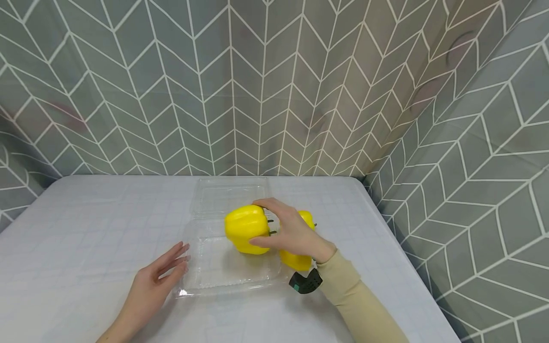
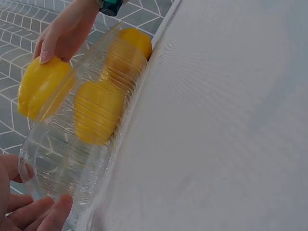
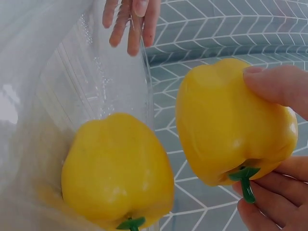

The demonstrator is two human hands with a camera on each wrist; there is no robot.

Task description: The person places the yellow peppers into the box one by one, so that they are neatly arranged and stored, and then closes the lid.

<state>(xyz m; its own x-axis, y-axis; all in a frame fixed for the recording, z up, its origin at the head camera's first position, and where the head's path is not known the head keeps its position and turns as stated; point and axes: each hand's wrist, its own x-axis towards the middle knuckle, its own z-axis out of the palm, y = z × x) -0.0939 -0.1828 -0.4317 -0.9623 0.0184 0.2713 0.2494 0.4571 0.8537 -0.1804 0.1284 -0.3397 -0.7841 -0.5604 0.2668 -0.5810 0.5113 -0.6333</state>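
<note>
My right hand [image 1: 296, 231] grips a yellow bell pepper [image 3: 226, 115] with a green stem, thumb on one side and fingers on the other. It holds this pepper over the clear plastic container [image 1: 231, 281]. Another yellow bell pepper [image 3: 115, 168] sits inside the container, mostly covered by the held one in the head view. More yellow pepper [image 1: 298, 259] shows to the right of the container, partly hidden by my right hand and wrist. My left hand [image 1: 156, 281] lies at the container's left edge, fairly straight fingers touching the rim.
The container's clear hinged lid [image 1: 231, 195] lies folded back towards the table's far edge. A white cloth covers the table [image 1: 94, 224]. Grey patterned curtains [image 1: 249, 95] stand behind and at the right. A black band [image 1: 305, 281] is on my right wrist.
</note>
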